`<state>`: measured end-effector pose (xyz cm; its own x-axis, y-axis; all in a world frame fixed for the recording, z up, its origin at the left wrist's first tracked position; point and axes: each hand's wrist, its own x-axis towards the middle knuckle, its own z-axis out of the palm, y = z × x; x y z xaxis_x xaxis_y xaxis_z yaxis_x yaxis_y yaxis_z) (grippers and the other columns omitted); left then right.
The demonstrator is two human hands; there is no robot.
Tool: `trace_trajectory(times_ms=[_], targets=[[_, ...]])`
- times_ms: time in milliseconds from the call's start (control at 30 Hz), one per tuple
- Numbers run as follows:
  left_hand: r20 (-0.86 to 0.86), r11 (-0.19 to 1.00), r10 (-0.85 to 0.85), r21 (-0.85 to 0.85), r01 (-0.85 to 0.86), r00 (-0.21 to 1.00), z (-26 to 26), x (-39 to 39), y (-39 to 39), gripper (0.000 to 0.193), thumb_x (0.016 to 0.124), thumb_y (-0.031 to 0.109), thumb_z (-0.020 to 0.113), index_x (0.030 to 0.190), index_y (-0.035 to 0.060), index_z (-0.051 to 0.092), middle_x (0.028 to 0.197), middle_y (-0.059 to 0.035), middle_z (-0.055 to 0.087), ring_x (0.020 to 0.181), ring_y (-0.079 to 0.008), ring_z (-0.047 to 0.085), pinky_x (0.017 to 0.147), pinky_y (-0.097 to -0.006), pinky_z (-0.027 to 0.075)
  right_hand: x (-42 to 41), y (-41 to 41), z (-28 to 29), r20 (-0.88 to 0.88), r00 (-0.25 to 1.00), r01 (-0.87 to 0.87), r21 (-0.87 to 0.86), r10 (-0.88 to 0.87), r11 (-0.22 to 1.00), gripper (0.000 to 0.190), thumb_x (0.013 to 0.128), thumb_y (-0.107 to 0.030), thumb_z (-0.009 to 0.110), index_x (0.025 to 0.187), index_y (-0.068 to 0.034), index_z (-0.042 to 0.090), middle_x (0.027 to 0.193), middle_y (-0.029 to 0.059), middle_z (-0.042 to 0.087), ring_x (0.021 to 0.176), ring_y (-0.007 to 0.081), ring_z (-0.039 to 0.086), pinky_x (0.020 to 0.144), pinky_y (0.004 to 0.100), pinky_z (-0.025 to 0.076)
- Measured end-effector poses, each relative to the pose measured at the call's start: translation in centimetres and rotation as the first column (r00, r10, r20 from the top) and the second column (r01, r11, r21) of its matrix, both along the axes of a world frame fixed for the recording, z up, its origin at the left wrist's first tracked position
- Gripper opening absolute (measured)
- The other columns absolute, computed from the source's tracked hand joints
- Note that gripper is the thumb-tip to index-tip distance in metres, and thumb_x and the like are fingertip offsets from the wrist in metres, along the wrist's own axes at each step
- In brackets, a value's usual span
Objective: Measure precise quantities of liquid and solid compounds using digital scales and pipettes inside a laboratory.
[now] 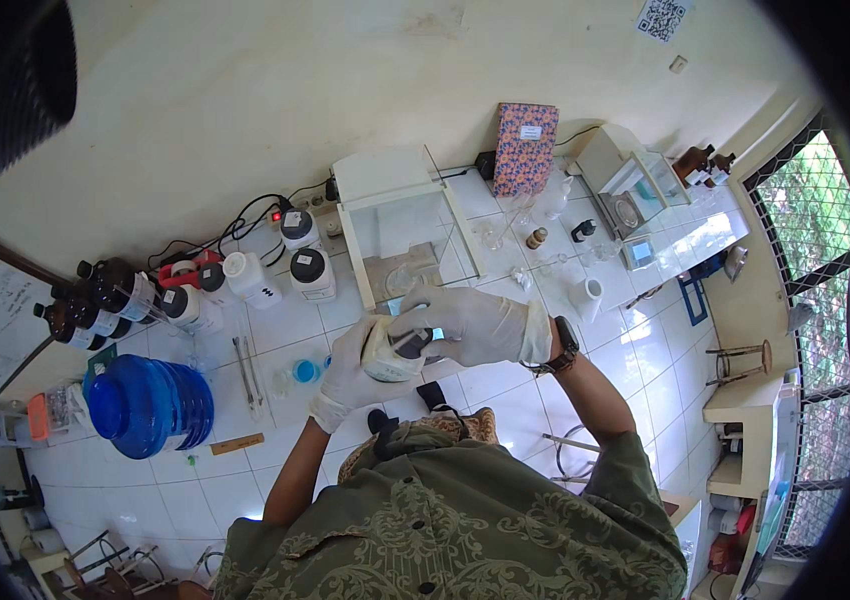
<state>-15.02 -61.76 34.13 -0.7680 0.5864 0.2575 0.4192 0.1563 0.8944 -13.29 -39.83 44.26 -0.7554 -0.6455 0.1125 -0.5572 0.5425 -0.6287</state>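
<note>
My left hand [353,375], in a whitish glove, holds a white plastic jar [389,361] from its left side, close before my chest. From the right, my right hand [462,322], gloved too, has its fingers around the jar's dark screw cap [413,343]. The cap is at the jar's top; whether it is loose cannot be told. Just beyond my hands stands an analytical balance [410,225] with glass panes and a round glass dish [401,280] inside. My right hand partly hides its front and display.
White jars with dark caps [312,276], an open white jar [248,277], brown bottles [121,289] and a blue water jug [151,405] stand left. Steel tools [248,375] and a blue cup [305,370] lie nearer. Glassware, a white mortar [586,296] and another balance [627,199] are right.
</note>
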Motion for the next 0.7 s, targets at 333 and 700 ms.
trace_trajectory(times_ms=[333, 700], targets=[[0.337, 0.972, -0.23, 0.029, 0.234, 0.913, -1.7, -2.3, -1.1, 0.084, 0.054, 0.027, 0.089, 0.125, 0.0028, 0.053, 0.112, -0.0069, 0.063, 0.101, -0.0139, 0.058, 0.09, -0.0308, 0.047, -2.9, 0.6, 0.9, -0.025, 0.972, -0.233, -0.033, 0.232, 0.972, 0.029, 0.07, -0.001, 0.07, 0.097, -0.003, 0.06, 0.114, 0.0112, 0.056, 0.098, 0.0326, 0.057, 0.085, 0.0367, 0.049], [0.229, 0.975, 0.208, -0.13, -0.182, 0.951, -1.7, -1.3, -5.5, 0.072, 0.052, 0.016, 0.086, 0.116, 0.0059, 0.055, 0.108, -0.0051, 0.059, 0.096, -0.0163, 0.058, 0.088, -0.0316, 0.046, 0.9, 17.5, -6.2, 0.29, 0.629, 0.775, -0.302, -0.721, 0.555, 0.032, 0.078, -0.014, 0.07, 0.109, -0.007, 0.063, 0.066, -0.0035, 0.052, 0.058, 0.0049, 0.042, 0.052, 0.0216, 0.032]])
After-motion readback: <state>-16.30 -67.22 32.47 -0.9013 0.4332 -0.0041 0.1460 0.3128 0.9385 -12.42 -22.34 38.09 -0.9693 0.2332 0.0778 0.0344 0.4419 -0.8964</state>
